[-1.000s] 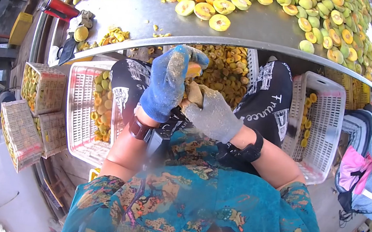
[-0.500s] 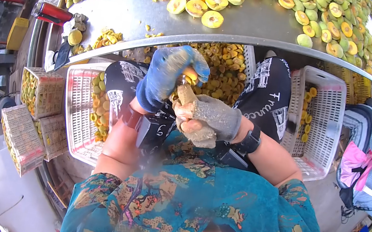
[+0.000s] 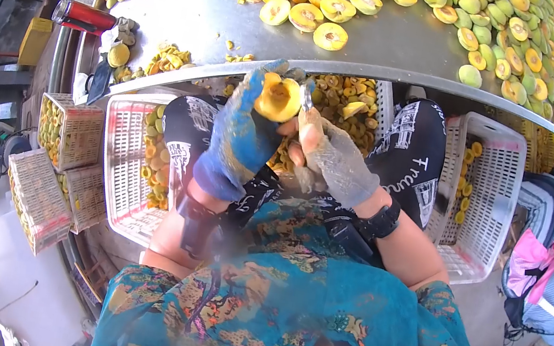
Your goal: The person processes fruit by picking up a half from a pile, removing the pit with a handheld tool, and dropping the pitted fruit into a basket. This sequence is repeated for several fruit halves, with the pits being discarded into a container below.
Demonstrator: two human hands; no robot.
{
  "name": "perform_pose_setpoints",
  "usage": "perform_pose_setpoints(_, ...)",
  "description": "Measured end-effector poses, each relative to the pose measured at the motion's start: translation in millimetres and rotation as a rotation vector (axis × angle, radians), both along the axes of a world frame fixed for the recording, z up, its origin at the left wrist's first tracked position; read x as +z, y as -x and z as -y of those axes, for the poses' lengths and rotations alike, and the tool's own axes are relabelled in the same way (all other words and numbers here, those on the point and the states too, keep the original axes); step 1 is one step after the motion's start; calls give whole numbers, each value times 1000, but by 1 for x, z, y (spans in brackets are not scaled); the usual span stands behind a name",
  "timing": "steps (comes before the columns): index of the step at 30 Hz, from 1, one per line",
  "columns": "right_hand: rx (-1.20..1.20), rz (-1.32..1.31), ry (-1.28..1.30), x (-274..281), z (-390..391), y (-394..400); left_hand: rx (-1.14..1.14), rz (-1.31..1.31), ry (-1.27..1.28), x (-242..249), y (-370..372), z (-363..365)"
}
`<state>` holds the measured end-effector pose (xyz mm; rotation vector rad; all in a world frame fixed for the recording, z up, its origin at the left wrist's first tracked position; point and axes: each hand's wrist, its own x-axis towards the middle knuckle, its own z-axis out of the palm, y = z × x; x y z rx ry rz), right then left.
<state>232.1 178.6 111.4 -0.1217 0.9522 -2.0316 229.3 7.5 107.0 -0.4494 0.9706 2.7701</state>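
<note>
One fruit half [image 3: 278, 100] in my left fingers [image 3: 273, 67], gripped at its rim, hollow side facing up at me. No pit visible in it; looks scooped, so this half seems done or nearly. Can't tell if bits cling inside.

Right fingers [image 3: 310, 126] just beside it, curled round a slim metal tool [image 3: 307, 97]; tip close to the fruit's edge, contact unclear, handle mostly hidden.

Just beyond and below my fingers: loose fruit pieces [image 3: 357, 90] between my knees, mixed, too small to sort by eye. Further ahead, metal worktop [image 3: 386, 45]. Cut halves [image 3: 331, 35] sit near its front edge, several with brown centres, so I'd judge pits are in and those are left to do. Large heap [image 3: 523, 57] behind and to the right, plenty remaining. Small yellow scraps [image 3: 168, 58] ahead-left of my fingers, red flask [image 3: 87, 16] past them.

Left of my fingers, beside my leg: white crate [image 3: 121, 173], partly filled with fruit. Right side: another crate [image 3: 488, 201] with only a short line of hollow-looking pieces [image 3: 466, 184]. Overall: one half close to finished, bulk of the worktop fruit left.
</note>
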Motion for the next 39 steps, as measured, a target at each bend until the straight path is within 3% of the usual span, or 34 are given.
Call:
perform_pose_setpoints(2, -185, -124, -314, 0, 11, 1, -59, -263, 768, 4, -10, -8)
perform_pose_setpoints(6, -267, -15, -428, -7, 1, 11, -69, -155, 787, 8, -12, -4)
perform_pose_setpoints(8, -240, -45, -448, -11, 0, 15, -266, 18, 555, 11, -12, 7)
perform_pose_setpoints(10, -279, -111, -424, -17, 5, 15, -247, 39, 495, 6, -6, 10)
perform_pose_setpoints(12, -284, -181, -428, -28, 7, 14, -225, 50, 239, 2, -2, 14)
perform_pose_setpoints(13, -300, -244, -464, -31, 6, 13, -125, 90, 270, 5, 1, 7)
perform_pose_setpoints(16, -336, -469, -570, -27, 3, 9, -101, 117, 158, -2, 3, 14)
perform_pose_setpoints(19, -342, -804, -816, -14, 7, 4, -36, 90, 240, -2, -4, 14)
perform_pose_setpoints(21, -349, -866, -868, -11, 11, 1, -30, 57, 379, 3, -10, 11)
perform_pose_setpoints(25, -425, -1035, -960, -10, 17, -7, 13, 44, 420, 15, -20, 9)
perform_pose_setpoints(29, -501, -1090, -979, -14, 22, -13, 6, -50, 565, 15, -28, 12)
perform_pose_setpoints(34, -153, -1046, -1229, -51, 7, -5, 9, -273, 653, 57, -44, 7)
perform_pose_setpoints(35, -316, -1080, -1084, -57, 7, -5, 80, -276, 681, 62, -44, 15)
perform_pose_setpoints(36, -300, -1093, -1074, -59, 3, -7, 150, -267, 710, 66, -47, 25)
perform_pose_setpoints(38, -236, -1026, -1239, -38, 3, 2, 369, -160, 1105, 69, -39, 72)
perform_pose_setpoints(39, -229, -957, -1205, -38, 1, 4, 388, -168, 1435, 55, -43, 116)
